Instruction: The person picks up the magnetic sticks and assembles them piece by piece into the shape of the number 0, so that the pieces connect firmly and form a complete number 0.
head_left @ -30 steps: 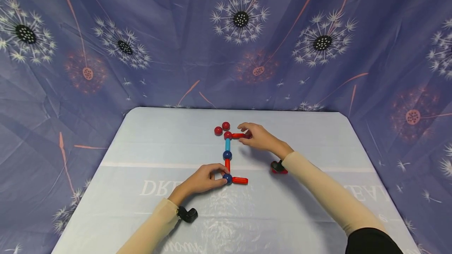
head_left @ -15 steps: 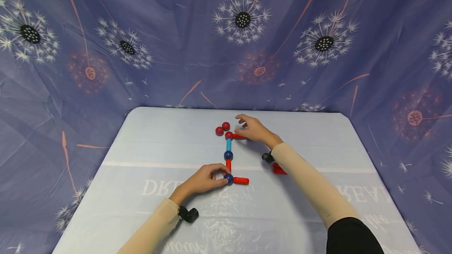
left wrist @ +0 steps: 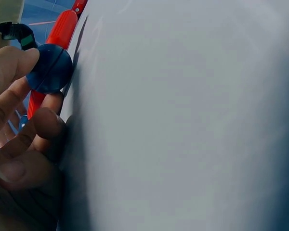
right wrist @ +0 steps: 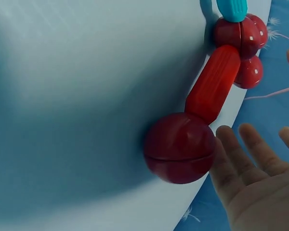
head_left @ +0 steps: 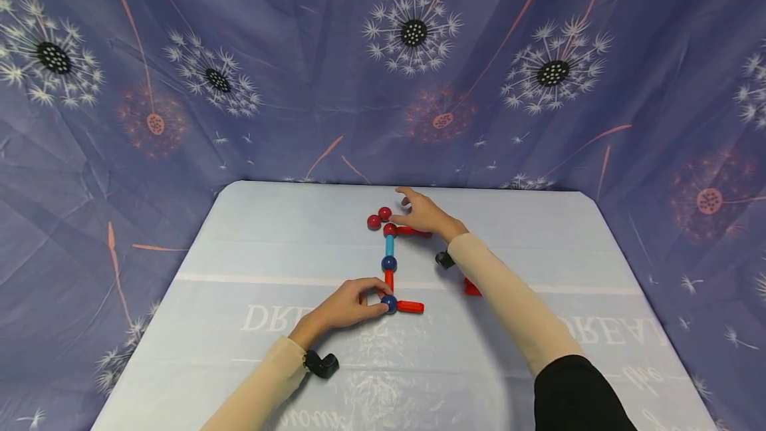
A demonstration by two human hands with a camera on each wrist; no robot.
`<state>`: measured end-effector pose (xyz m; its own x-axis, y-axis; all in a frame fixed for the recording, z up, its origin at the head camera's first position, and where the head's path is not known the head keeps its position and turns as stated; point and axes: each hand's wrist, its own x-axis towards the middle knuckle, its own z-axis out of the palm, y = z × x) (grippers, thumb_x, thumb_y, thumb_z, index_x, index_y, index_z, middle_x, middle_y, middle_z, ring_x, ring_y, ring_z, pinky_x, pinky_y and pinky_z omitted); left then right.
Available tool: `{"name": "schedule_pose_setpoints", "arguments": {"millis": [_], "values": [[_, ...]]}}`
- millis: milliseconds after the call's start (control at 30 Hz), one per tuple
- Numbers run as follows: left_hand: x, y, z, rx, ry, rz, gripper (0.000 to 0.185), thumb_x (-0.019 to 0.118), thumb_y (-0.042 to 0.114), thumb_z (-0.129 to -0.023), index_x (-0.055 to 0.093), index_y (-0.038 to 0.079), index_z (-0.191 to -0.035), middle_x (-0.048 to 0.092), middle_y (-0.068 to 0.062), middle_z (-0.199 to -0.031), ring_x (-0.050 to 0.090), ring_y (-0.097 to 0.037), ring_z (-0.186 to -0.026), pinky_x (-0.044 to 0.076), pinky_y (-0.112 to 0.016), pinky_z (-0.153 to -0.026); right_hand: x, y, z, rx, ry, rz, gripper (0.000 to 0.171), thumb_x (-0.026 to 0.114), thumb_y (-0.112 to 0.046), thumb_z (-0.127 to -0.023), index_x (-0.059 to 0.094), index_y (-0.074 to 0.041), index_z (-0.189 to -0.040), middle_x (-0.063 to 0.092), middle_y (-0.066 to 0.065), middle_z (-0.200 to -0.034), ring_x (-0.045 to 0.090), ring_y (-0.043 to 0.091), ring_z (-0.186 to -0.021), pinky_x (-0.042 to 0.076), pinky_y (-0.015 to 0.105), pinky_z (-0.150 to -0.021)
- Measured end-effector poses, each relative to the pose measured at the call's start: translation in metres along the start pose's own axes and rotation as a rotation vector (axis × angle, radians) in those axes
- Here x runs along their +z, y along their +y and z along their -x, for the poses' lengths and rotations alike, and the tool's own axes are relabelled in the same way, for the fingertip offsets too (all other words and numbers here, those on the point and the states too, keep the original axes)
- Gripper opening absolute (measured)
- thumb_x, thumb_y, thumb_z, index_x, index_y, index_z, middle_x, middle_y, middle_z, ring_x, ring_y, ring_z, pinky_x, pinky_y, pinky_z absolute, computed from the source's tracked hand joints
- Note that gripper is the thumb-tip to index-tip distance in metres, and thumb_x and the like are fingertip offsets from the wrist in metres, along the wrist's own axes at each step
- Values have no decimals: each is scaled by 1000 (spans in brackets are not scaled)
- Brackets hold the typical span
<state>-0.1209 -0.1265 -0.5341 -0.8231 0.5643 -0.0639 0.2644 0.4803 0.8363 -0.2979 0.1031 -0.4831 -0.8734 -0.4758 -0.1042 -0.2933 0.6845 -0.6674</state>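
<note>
A chain of sticks and balls lies on the pale blue table [head_left: 251, 265]. From near to far it runs: red stick [head_left: 409, 306], blue ball [head_left: 389, 303], short red stick [head_left: 389, 279], blue ball [head_left: 389, 263], cyan stick [head_left: 389, 245], red ball [head_left: 389, 229], red stick [head_left: 408, 231]. My left hand [head_left: 377, 299] pinches the near blue ball [left wrist: 50, 68] between thumb and fingers. My right hand [head_left: 413, 208] hovers with straight fingers [right wrist: 241, 159] over the far red stick [right wrist: 213, 83], holding nothing. A red ball [right wrist: 179, 147] caps that stick's end, beside my palm.
Two loose red balls [head_left: 374, 222] [head_left: 385, 213] lie just left of my right hand. Another red piece [head_left: 471, 287] shows partly behind my right forearm. A purple dandelion-print cloth [head_left: 299, 85] hangs behind and beside the table.
My right hand has let go of the far red stick, opened its fingers and shifted up and left toward the loose red balls. The left hand has kept its pinch.
</note>
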Motion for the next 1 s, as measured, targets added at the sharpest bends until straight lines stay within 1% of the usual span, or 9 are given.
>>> {"name": "schedule_pose_setpoints", "arguments": {"millis": [167,300,467,700,1000], "values": [[1,0,0,1,-2,2,22,75,30,-95,70,26,-117,68,10,-105,46,-2,-53,42,-21,-53,2,-5,-7,-13,-26,21,78,72,-35,-97,33,-10,-160,55,24,-144,58,36,-127,46,53,-108],[0,1,1,-5,-4,9,23,75,30,-95,70,26,-117,67,10,-105,46,-2,-53,42,-21,-53,4,-13,-10,-19,-34,24,69,70,-30,-98,40,-8,-156,57,24,-140,60,36,-125,47,52,-107],[1,2,1,-12,-4,7,23,75,30,-95,70,26,-118,67,10,-105,45,-2,-53,42,-21,-53,10,-19,-15,-8,-25,52,61,68,-27,-99,47,-7,-152,61,21,-136,61,34,-122,49,50,-106],[1,3,1,-13,7,-2,23,75,30,-95,71,26,-117,67,10,-105,46,-3,-54,42,-21,-54,17,-19,-19,-4,-6,67,53,64,-23,-101,50,-5,-149,61,24,-137,59,34,-124,48,49,-107],[1,2,2,-10,12,8,23,75,30,-95,70,27,-117,68,10,-105,45,-2,-53,42,-21,-53,27,-17,-23,-4,14,104,48,65,-22,-101,55,-8,-145,63,18,-131,59,31,-123,46,47,-110]]}}
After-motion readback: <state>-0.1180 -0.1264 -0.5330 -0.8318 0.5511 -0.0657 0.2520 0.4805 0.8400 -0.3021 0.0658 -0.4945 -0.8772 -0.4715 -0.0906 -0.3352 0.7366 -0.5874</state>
